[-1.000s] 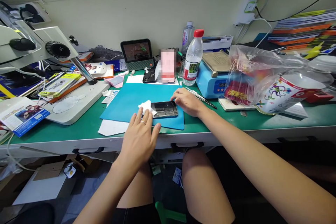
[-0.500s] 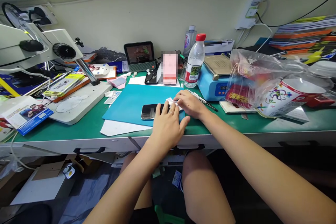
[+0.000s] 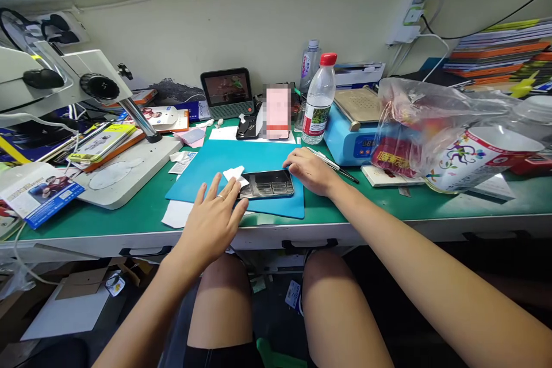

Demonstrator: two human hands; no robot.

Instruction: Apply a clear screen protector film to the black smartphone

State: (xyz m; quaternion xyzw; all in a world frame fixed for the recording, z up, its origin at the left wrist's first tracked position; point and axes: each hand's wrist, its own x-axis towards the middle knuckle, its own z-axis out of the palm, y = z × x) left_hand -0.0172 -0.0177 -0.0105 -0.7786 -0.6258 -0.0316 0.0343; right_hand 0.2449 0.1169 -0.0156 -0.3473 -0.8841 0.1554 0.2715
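Note:
A phone (image 3: pixel 269 184) lies face up on a blue mat (image 3: pixel 194 175), and light streaks reflect in its dark glass. My left hand (image 3: pixel 213 218), a ring on one finger, reaches over the phone's left end with fingers stretched forward. Under those fingers is a crumpled white tissue (image 3: pixel 234 175), pressed at the phone's left edge. My right hand (image 3: pixel 309 171) rests by the phone's upper right corner, its fingers curled against that edge. The undersides of both hands are hidden.
Right of the mat are a pen (image 3: pixel 323 158), a red-capped bottle (image 3: pixel 319 100), a blue heating plate (image 3: pixel 351 138) and a paper bucket (image 3: pixel 478 158) in clear plastic. A microscope stand (image 3: pixel 129 175) is at left. Behind the mat stand a small screen (image 3: pixel 227 92) and a pink-screened phone (image 3: pixel 278 112).
My left hand has slid left across the phone, carrying the tissue from its right end to its left end. The right hand stays at the right edge.

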